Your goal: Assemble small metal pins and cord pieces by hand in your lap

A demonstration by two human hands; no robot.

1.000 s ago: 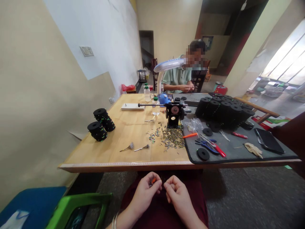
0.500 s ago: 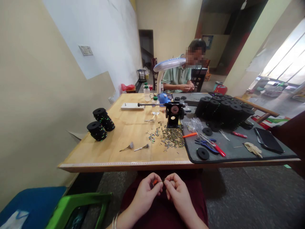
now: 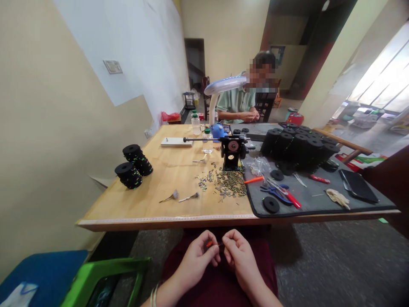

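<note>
Both my hands are in my lap, just below the front edge of the wooden table (image 3: 153, 204). My left hand (image 3: 195, 257) is closed in a pinch on a small orange piece (image 3: 208, 243). My right hand (image 3: 240, 257) is closed too, its fingertips meeting the left hand's at that piece; what it holds is too small to make out. On the table above lie a scatter of small metal beads (image 3: 227, 184), a black hand-crank winder (image 3: 232, 152) and two feathered bits (image 3: 182, 197).
Black spool stacks (image 3: 133, 165) sit at the table's left, more black spools (image 3: 297, 145) at the back right on a grey mat (image 3: 319, 200) with scissors (image 3: 277, 192), a black phone (image 3: 358, 186) and a desk lamp (image 3: 223, 87). A person sits opposite. A green chair (image 3: 105, 277) stands to my left.
My two hands have drawn closer together, fingertips now touching at the orange piece. The view has shifted slightly.
</note>
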